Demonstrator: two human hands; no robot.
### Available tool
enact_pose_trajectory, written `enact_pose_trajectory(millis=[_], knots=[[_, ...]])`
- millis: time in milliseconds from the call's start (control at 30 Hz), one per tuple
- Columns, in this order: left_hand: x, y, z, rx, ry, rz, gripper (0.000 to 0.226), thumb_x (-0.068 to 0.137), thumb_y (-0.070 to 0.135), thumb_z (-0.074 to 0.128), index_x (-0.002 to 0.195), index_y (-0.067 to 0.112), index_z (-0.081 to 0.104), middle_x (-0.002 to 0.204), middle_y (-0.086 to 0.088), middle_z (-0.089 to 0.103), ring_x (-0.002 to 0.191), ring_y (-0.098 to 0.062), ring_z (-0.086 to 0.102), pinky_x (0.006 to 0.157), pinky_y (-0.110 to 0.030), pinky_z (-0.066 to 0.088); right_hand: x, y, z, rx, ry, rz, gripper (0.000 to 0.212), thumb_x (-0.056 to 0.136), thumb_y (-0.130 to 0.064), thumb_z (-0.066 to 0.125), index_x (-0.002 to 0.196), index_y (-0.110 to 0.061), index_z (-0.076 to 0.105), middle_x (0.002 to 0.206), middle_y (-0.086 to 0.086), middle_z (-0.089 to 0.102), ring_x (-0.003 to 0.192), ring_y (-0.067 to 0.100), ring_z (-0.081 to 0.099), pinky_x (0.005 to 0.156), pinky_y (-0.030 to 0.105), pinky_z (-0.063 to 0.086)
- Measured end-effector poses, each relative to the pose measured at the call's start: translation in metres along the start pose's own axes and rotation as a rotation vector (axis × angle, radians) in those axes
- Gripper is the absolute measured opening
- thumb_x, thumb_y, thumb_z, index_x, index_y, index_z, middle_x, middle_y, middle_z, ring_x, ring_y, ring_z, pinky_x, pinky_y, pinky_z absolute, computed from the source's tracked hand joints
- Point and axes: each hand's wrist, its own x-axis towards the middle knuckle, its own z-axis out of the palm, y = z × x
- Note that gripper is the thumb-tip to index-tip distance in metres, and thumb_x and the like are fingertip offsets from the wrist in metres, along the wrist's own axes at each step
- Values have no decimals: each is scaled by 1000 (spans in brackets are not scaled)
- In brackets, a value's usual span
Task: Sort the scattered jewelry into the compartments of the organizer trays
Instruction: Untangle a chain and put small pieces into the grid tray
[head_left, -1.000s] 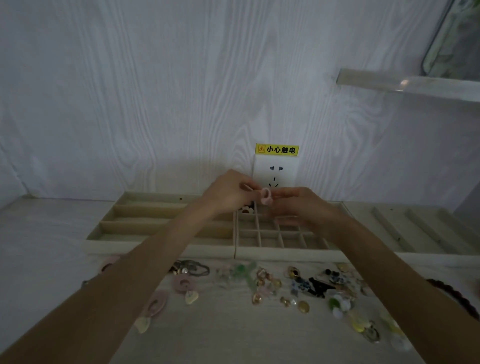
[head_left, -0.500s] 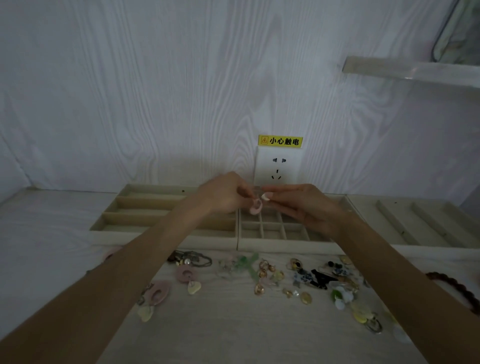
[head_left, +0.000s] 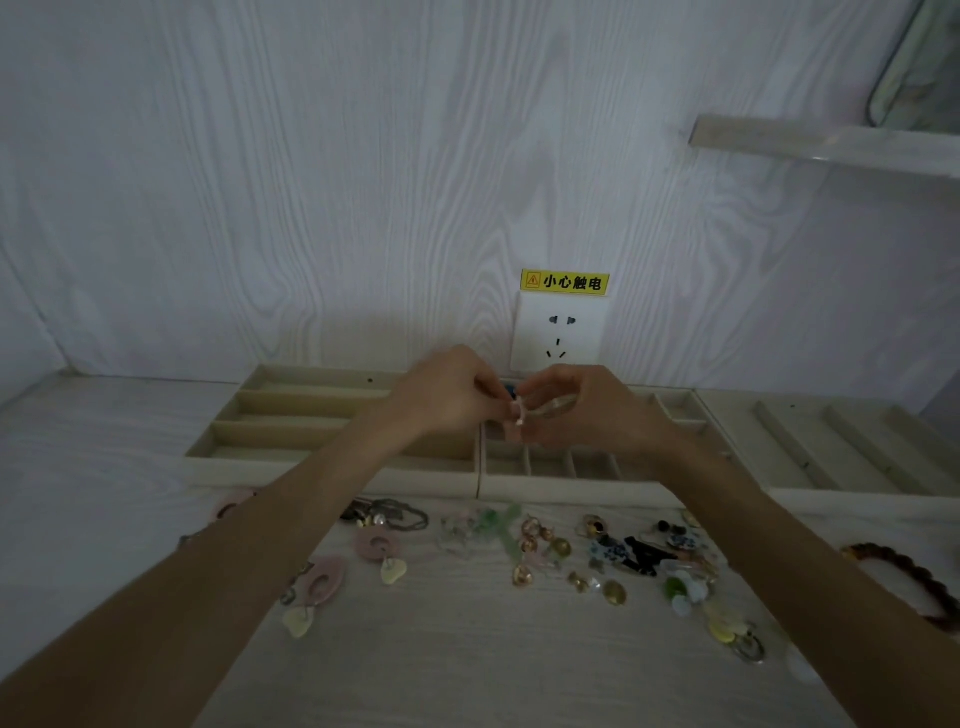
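My left hand (head_left: 447, 395) and my right hand (head_left: 582, 410) meet fingertip to fingertip above the middle grid tray (head_left: 550, 488). Both pinch a small pale pink earring (head_left: 519, 413) between them. A beige tray with long slots (head_left: 291, 415) lies to the left, and another tray with slanted dividers (head_left: 852, 457) to the right. Scattered jewelry sits in front of the trays: pink oval earrings (head_left: 324, 579), a green piece (head_left: 501, 525), gold earrings (head_left: 535, 540) and dark patterned pieces (head_left: 631, 556).
A brown beaded bracelet (head_left: 904, 577) lies at the right edge. A wall socket (head_left: 558, 332) with a yellow warning label sits just behind the hands. A clear shelf (head_left: 826, 145) juts out from the wall at upper right.
Both hands with the pink earring have dropped slightly towards the grid tray. The earring now hangs lower between the fingertips, edge-on.
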Motion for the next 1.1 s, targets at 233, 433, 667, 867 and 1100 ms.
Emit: enact_pose_trajectory(millis=[233,433,667,867,1100], knots=[[0,5,-12,-206,36,10,16,81,28,71,93,18,76,93,-3,73,92,-16,65,86,-34,50,0,2,8,112,195,-59,27,61,-22,87,82,-18,69,79,-1,69,76,11,65,69,25,52],[-3,3,-17,-192,-4,-1,9,75,25,77,84,26,74,78,12,65,90,-13,63,84,-30,48,2,5,-5,148,141,-22,27,66,-21,84,90,-14,74,85,5,74,79,14,70,78,25,56],[-8,11,-6,202,-1,-18,22,84,36,65,104,31,73,85,11,60,89,-13,59,64,-24,41,17,1,-2,-288,88,-124,25,69,-31,81,92,-20,77,80,-5,70,67,-4,59,56,3,41],[-3,18,3,398,33,-113,28,82,39,67,99,17,70,88,1,63,81,-18,55,67,-26,37,21,1,4,-346,38,-177,22,74,-16,78,96,-19,75,90,0,73,67,-3,59,63,4,45],[2,16,3,329,-18,-204,30,76,39,73,82,16,54,81,0,55,79,-17,54,67,-26,39,24,-9,12,-581,119,-174,24,70,-20,81,94,-17,75,88,3,73,78,12,63,80,26,52]])
